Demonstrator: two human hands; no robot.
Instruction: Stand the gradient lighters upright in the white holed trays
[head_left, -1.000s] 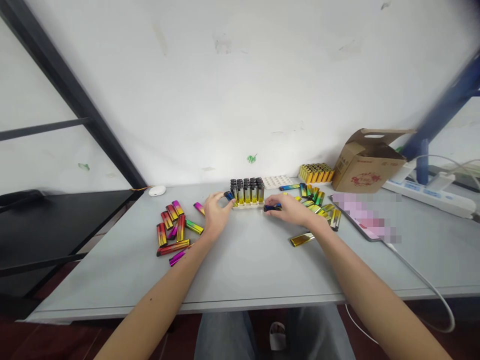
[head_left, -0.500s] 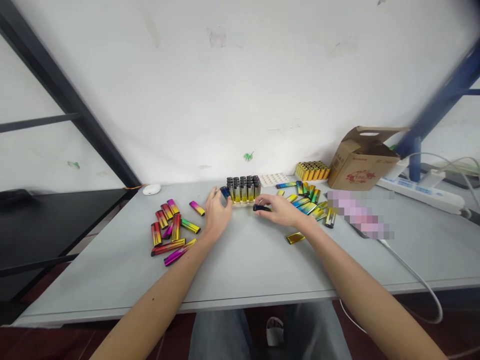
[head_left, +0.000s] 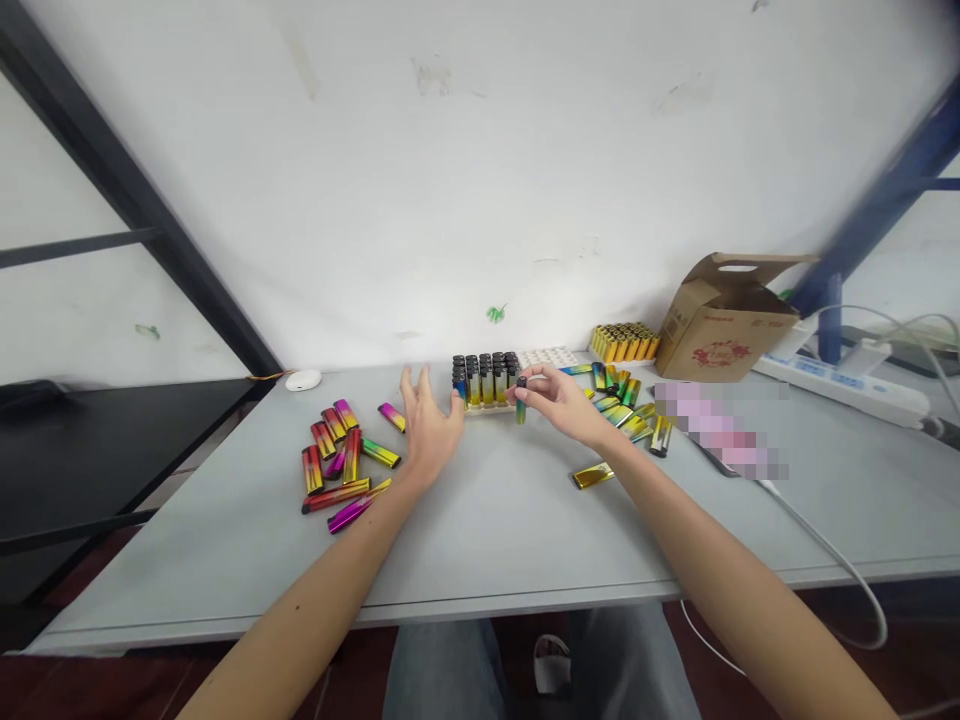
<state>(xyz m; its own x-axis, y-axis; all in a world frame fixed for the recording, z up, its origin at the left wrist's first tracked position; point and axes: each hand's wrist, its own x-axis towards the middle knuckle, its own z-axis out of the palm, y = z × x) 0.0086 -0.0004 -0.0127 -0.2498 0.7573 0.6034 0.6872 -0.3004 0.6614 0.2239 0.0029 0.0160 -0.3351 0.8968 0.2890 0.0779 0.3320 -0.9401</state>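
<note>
Left hand (head_left: 429,428): open, palm down, fingers spread and pointing away from me toward the wall; forearm rises from lower left; fingertips (head_left: 454,402) lie just beside the left end of the rack; contact cannot be told.

Right hand (head_left: 561,398): raised, turned inward, fingers pointing left; forearm enters from lower right; thumb and fingers clamped together on the upper part of the lighter.

Held lighter (head_left: 520,402): black cap up, green-yellow base down; long axis near vertical; located just in front of the rack's right end; contact with the rack cannot be told.

Rack (head_left: 489,410): cream-coloured; lies on the grey table (head_left: 487,540), between my hands and the wall.

Racked lighters (head_left: 483,381): upright in rows, black caps up.

Left loose lighters (head_left: 337,455): red, yellow and magenta; scattered flat, long axes mixed; located left of my left hand.

Right loose lighters (head_left: 616,400): green, blue and yellow; piled flat, right of my right hand.

Gold lighter (head_left: 592,476): flat, long axis slanted, apart from the pile.

Cardboard box (head_left: 724,325): open, at the far right of the table.
</note>
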